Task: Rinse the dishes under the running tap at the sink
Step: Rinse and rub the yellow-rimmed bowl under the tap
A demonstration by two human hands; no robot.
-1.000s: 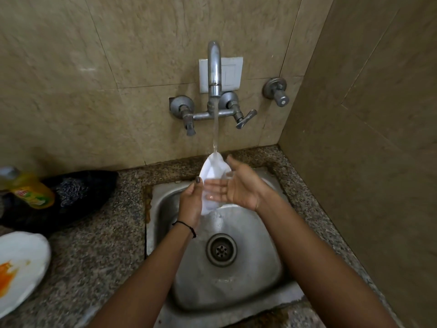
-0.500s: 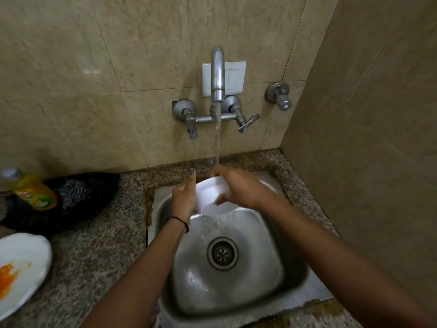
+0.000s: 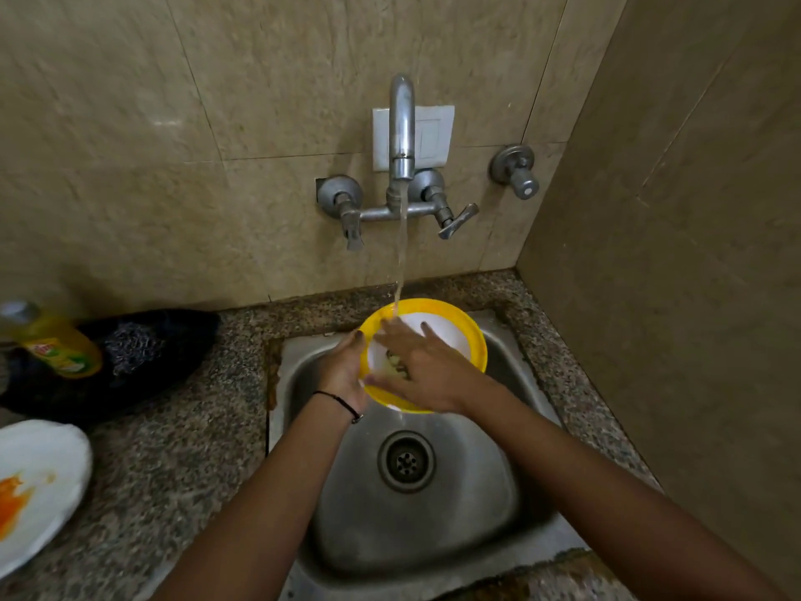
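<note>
Left hand [image 3: 342, 375] grips the yellow plate [image 3: 473, 336] by its rim under the running tap [image 3: 401, 123], right hand [image 3: 422, 375] spread flat inside it

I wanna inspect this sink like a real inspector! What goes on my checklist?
Surface: speckled granite counter around a steel sink.
Job's things: yellow-rimmed dish under running water from the tap; white plate with orange smear on the counter, left.
Clutter: yellow soap bottle and dark scrubber heap, back left.
Hands: left hand grips the dish's rim; right hand presses flat fingers inside it.
Cables: nothing seen.
Surroundings: beige tiled walls; white switch plate behind the tap.
</note>
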